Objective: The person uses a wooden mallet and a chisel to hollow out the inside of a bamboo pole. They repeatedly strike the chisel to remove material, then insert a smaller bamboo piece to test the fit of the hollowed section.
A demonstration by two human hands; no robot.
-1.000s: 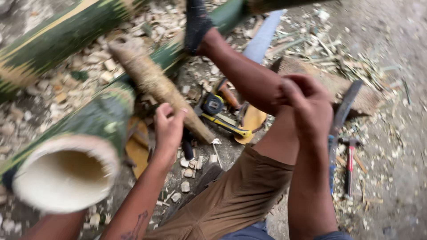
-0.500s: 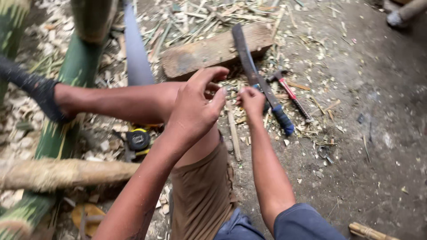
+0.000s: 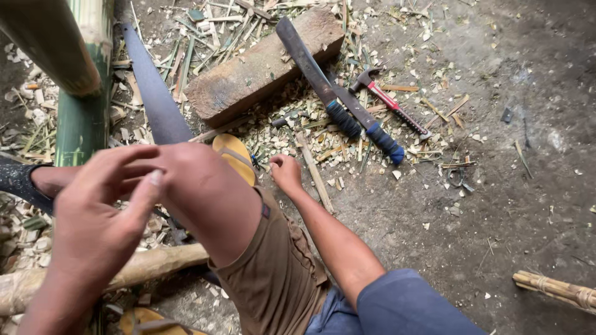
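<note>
Right hand [image 3: 285,170] dropped; fingers touching stick [image 3: 313,170] (chips around).

The right hand [image 3: 285,172] rests curled on chip-strewn ground just beside a thin wood stick [image 3: 313,170], while the open left hand [image 3: 102,211] hovers above the raised knee [image 3: 198,186].

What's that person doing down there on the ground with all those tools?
A person sits on the dirt among bamboo chips. Their right hand reaches down to the ground beside a thin wooden stick, fingers curled. Their left hand is raised, open, near their knee. Two long blades, a hammer and a wooden block lie untouched nearby.
</note>
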